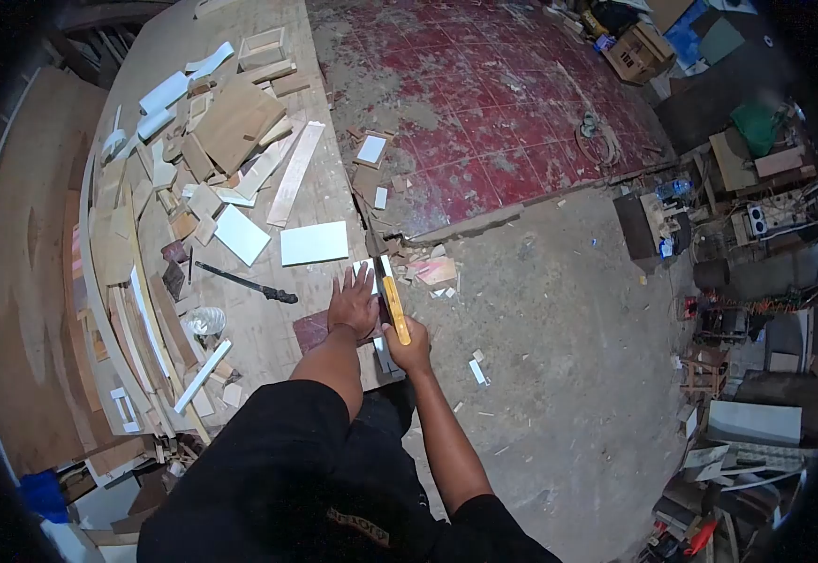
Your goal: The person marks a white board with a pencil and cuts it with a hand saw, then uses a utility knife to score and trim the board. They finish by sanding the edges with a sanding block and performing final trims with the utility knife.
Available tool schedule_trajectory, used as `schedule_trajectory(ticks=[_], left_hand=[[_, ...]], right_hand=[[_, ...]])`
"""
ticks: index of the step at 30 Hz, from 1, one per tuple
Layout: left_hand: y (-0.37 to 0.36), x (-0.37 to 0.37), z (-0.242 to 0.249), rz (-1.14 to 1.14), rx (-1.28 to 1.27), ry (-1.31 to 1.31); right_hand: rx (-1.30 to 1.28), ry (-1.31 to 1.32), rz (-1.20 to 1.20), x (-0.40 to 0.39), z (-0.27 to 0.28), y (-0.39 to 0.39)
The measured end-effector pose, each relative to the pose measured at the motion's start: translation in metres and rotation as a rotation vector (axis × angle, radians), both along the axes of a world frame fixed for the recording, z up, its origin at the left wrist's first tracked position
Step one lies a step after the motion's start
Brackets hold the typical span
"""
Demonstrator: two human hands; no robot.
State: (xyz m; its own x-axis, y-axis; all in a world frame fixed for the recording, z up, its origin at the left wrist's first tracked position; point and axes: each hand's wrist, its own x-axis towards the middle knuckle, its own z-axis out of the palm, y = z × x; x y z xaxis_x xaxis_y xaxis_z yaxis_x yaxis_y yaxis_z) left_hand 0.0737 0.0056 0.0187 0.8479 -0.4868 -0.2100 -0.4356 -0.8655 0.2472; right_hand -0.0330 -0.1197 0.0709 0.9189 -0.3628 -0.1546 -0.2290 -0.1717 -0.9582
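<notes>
Near the table's right edge, my left hand [354, 302] lies flat with fingers spread, pressing on a small white board [364, 269]. Just beside it, my right hand [406, 343] is wrapped round the yellow handle of a hand saw [396, 305]. The saw points away from me along the table edge, its dark blade partly lost against that edge. Under and left of my left wrist is a dark red-brown sheet [311, 330]. A white rectangular board [314, 243] lies just beyond my left fingertips.
Wood offcuts [237, 122] are heaped on the wooden table [329, 188]. A black bar-like tool [245, 282] and a clear ribbed container [206, 321] lie to the left. Scraps [436, 271] litter the concrete floor [540, 338] beside a raised red tiled floor [484, 103]. Clutter lines the right side.
</notes>
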Motion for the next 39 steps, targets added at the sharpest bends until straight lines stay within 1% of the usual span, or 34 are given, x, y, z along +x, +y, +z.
schedule_trajectory(ticks=[1, 3, 5, 7, 11, 13, 14, 15, 17, 18, 19, 21, 22, 23, 25, 26, 28, 29, 31, 32, 33, 35, 37, 39], left_hand=[[0.000, 0.000, 0.000, -0.006, 0.002, -0.006], [0.001, 0.001, 0.000, 0.000, -0.011, -0.004], [0.001, 0.001, -0.001, -0.012, 0.006, -0.010], [0.001, 0.002, -0.003, -0.015, 0.029, 0.023], [0.004, 0.002, 0.002, 0.014, -0.050, 0.071], [0.003, 0.005, 0.006, -0.015, -0.005, 0.069], [0.003, 0.005, 0.006, -0.018, -0.003, 0.071], [0.003, 0.005, 0.008, -0.015, -0.008, 0.071], [0.003, 0.004, 0.011, -0.002, -0.027, 0.079], [0.003, 0.005, 0.015, 0.003, -0.032, 0.103], [0.002, 0.007, 0.015, -0.001, -0.036, 0.104], [0.004, 0.006, 0.013, -0.004, -0.047, 0.117], [0.004, 0.007, 0.012, -0.009, -0.022, 0.108], [0.004, 0.007, 0.011, -0.013, -0.016, 0.108], [0.004, 0.008, 0.010, -0.014, -0.005, 0.128], [0.003, 0.007, 0.009, -0.014, 0.003, 0.119], [0.002, 0.008, 0.011, -0.012, 0.020, 0.124], [0.003, 0.007, 0.012, -0.014, 0.027, 0.134], [0.003, 0.006, 0.010, -0.026, 0.023, 0.137], [0.003, 0.005, 0.010, -0.026, 0.027, 0.129], [0.002, 0.006, 0.010, -0.025, 0.028, 0.118], [0.002, 0.007, 0.009, -0.016, 0.020, 0.117], [0.002, 0.006, 0.013, -0.011, -0.015, 0.121], [0.002, 0.007, 0.012, -0.002, -0.005, 0.136]], right_hand=[[-0.021, -0.022, -0.022, -0.001, -0.004, 0.005], [-0.084, 0.025, 0.013, -0.002, -0.009, 0.010], [-0.078, -0.058, -0.024, -0.006, -0.012, 0.017], [-0.076, -0.065, 0.009, -0.014, -0.012, 0.018], [-0.113, -0.070, 0.095, -0.025, -0.024, 0.017], [-0.124, -0.101, 0.032, -0.019, -0.007, 0.013], [-0.121, -0.074, -0.032, -0.015, -0.004, 0.012], [-0.126, -0.074, -0.029, -0.011, 0.000, 0.007], [-0.125, -0.122, -0.132, -0.006, 0.018, -0.006], [-0.158, -0.106, -0.133, -0.007, 0.025, -0.013], [-0.163, -0.106, -0.137, -0.006, 0.023, -0.019], [-0.196, -0.059, -0.241, -0.004, 0.018, -0.028], [-0.141, -0.046, -0.303, -0.001, 0.015, -0.030], [-0.135, -0.044, -0.307, 0.000, 0.012, -0.033], [-0.064, 0.115, -0.441, 0.000, 0.003, -0.048], [-0.057, 0.116, -0.441, -0.005, -0.002, -0.057], [-0.325, 0.192, -0.401, -0.016, -0.009, -0.069], [-0.319, 0.194, -0.405, -0.022, -0.010, -0.068], [-0.413, 0.299, -0.218, -0.033, 0.007, -0.065], [-0.357, 0.234, -0.125, -0.037, 0.016, -0.061], [-0.314, 0.277, -0.023, -0.041, 0.018, -0.058], [-0.054, 0.313, 0.001, -0.040, 0.019, -0.050], [-0.087, 0.325, -0.009, -0.041, 0.016, -0.049], [-0.196, 0.309, -0.098, -0.036, 0.010, -0.051]])
